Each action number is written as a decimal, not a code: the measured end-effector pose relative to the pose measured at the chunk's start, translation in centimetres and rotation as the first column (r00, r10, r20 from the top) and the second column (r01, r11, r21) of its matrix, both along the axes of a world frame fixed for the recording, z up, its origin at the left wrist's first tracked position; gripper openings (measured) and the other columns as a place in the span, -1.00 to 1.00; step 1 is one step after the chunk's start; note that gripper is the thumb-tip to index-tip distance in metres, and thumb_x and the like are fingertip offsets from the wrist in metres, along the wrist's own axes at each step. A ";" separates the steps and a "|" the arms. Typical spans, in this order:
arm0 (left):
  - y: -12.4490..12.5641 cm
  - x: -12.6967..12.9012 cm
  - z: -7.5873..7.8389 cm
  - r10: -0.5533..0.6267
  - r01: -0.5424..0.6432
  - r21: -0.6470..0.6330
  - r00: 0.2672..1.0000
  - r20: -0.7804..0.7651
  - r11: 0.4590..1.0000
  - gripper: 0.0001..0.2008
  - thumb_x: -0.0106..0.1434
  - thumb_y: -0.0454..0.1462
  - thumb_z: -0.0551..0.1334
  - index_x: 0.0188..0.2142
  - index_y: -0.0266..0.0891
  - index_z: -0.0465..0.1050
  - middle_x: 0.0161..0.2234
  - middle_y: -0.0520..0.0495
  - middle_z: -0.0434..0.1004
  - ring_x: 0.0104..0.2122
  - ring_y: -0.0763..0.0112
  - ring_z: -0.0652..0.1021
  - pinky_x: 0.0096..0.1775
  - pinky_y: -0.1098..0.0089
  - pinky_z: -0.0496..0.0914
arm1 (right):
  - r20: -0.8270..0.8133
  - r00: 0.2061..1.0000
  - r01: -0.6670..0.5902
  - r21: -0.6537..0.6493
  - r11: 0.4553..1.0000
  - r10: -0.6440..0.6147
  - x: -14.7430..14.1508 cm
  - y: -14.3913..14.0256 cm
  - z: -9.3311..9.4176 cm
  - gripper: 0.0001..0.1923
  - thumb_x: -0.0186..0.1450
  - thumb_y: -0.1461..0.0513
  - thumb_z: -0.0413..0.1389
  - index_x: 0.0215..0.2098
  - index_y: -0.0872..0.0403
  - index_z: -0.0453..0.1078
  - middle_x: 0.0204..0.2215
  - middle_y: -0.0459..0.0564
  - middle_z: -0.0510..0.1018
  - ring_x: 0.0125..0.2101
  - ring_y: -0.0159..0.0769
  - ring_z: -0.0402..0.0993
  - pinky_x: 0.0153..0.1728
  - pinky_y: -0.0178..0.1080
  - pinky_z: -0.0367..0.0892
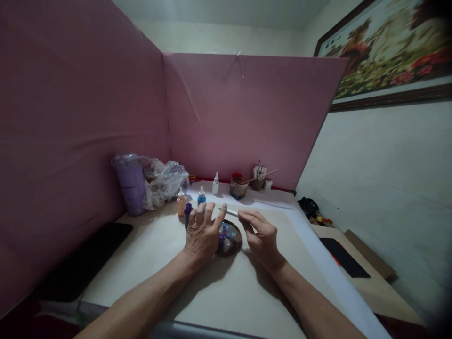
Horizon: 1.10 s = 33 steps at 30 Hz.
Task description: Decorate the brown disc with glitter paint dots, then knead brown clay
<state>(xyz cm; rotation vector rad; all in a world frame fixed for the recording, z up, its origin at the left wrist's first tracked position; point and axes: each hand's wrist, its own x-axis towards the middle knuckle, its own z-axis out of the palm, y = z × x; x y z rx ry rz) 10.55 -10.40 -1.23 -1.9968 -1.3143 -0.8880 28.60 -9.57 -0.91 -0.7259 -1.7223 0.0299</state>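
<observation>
Painted stone (229, 237) lies mid-table under the splayed, ungripping left hand (202, 234); the right hand (261, 235) pinches a thin tool (231, 212) — a slip could smear paint or tip the bottles (189, 201) near the back edge.

Painted stone (229, 238) lies on table (148, 263), between left hand (202, 235) and right hand (263, 238). Dropper bottles (190, 201) stand just behind left hand. Jar (238, 186) and brush cup (259, 179) behind those, against partition (247, 117). Plastic bag (162, 181) far left.
</observation>
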 end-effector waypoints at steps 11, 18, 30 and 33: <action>0.2 0.2 -0.4 0.047 -0.032 0.171 0.995 -0.088 0.985 -0.52 0.25 -0.33 0.15 0.17 -0.06 0.30 0.12 -0.20 0.34 0.16 0.01 0.25 0.14 0.03 0.04 | -0.174 0.984 0.022 -0.030 0.999 -0.027 -0.6 -0.6 0.4 -0.81 0.25 0.35 0.12 -0.26 -0.01 0.54 -0.31 0.01 0.61 -0.26 -0.23 0.53 -0.20 -0.14 0.48; 0.2 0.0 -0.3 0.111 -0.082 0.240 0.987 -0.112 0.967 -0.55 0.25 -0.32 0.17 0.15 -0.11 0.33 0.15 -0.17 0.33 0.17 0.00 0.26 0.15 0.01 0.09 | -0.279 0.960 -0.005 -0.139 0.990 -0.035 -0.8 -0.5 -0.1 -0.84 0.21 0.33 0.17 -0.28 0.01 0.56 -0.31 0.00 0.61 -0.28 -0.22 0.53 -0.21 -0.14 0.49; -0.1 0.4 -0.5 0.099 -0.071 0.201 0.986 -0.133 0.977 -0.51 0.26 -0.30 0.16 0.19 -0.13 0.27 0.20 -0.17 0.28 0.20 -0.02 0.22 0.18 -0.03 0.06 | -0.277 0.961 -0.047 -0.197 0.979 -0.010 -0.6 -0.4 0.0 -0.89 0.21 0.30 0.20 -0.29 0.05 0.55 -0.32 0.03 0.60 -0.32 -0.22 0.55 -0.26 -0.14 0.51; 0.1 0.2 -0.6 0.121 -0.092 0.206 0.984 -0.134 0.974 -0.51 0.26 -0.29 0.16 0.19 -0.12 0.27 0.21 -0.17 0.27 0.21 -0.04 0.21 0.18 -0.05 0.06 | -0.263 0.963 -0.088 -0.131 0.987 0.051 -0.5 -0.4 0.0 -0.86 0.23 0.34 0.16 -0.29 0.03 0.55 -0.32 0.01 0.59 -0.29 -0.23 0.53 -0.24 -0.15 0.50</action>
